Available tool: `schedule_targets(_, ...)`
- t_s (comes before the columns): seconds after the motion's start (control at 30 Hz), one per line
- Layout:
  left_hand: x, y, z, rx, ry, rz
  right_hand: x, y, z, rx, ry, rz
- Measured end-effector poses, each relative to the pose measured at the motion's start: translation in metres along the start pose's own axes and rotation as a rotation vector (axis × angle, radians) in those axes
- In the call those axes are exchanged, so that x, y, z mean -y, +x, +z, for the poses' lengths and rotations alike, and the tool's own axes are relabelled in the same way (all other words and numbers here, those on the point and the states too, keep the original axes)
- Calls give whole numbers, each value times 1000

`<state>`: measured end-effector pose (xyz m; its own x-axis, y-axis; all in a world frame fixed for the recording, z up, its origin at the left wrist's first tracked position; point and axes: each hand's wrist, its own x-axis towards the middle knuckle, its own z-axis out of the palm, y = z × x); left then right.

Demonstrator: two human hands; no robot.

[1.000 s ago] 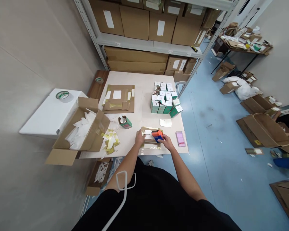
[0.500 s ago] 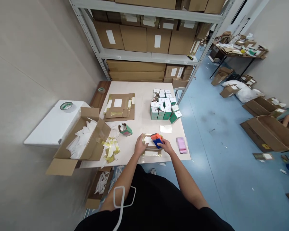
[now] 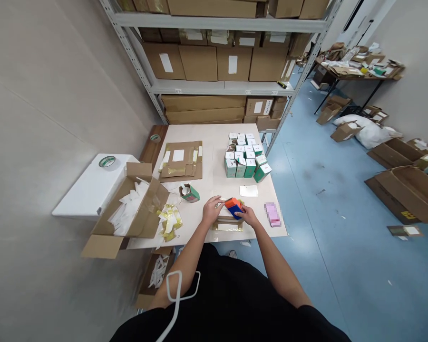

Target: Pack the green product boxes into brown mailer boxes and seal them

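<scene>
Head view: your right hand (image 3: pixel 248 215) gripped the blue end of an orange-and-blue tool (image 3: pixel 234 209), fingers closed round it, over a flat cardboard box (image 3: pixel 229 227) at the near edge of the table (image 3: pixel 214 147). The orange end was tilted toward your left hand (image 3: pixel 211 210), presumably so both hands could work at that tip. Your left fingers were extended beside the orange end; whether they pinched anything there, could not tell. The box lay right in front of your body, probably for short reach and a steady surface beneath the tool. Just beyond the right hand lay white paper slips (image 3: pixel 248 191), with a pink pad (image 3: pixel 272 214), blurred, to its right; both seemed placed for easy picking. Green-and-white boxes (image 3: pixel 248 159) stood in close rows farther back, likely grouped to leave working room. To your left, an open green box (image 3: pixel 192 195) stood near a heap of yellow tape scraps (image 3: pixel 170 221). A big open carton (image 3: pixel 150 216) of white strips (image 3: pixel 128 209) sat at the table's left side, perhaps to keep loose paper off the surface.
</scene>
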<state>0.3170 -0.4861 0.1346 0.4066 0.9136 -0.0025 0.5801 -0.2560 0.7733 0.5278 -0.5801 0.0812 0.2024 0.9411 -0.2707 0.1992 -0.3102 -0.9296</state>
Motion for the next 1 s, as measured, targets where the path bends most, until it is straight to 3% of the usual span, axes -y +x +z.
schedule_targets(0.2,5,26,-28,-31,-74,-87,10,2,-15,143,-31,-18)
schedule_targets(0.3,18,35,-32,-23,-61,-146,16,4,-19,116,-110,-50)
schedule_targets(0.5,56,24,-9,-83,-102,-310,19,10,-8,-42,-329,-61)
schedule_targets(0.73,92,14,6,-137,-118,-436,24,28,15,-46,-572,-96)
schedule_targets(1.0,117,16,17,-139,-240,-548,32,48,27,-13,-692,-57)
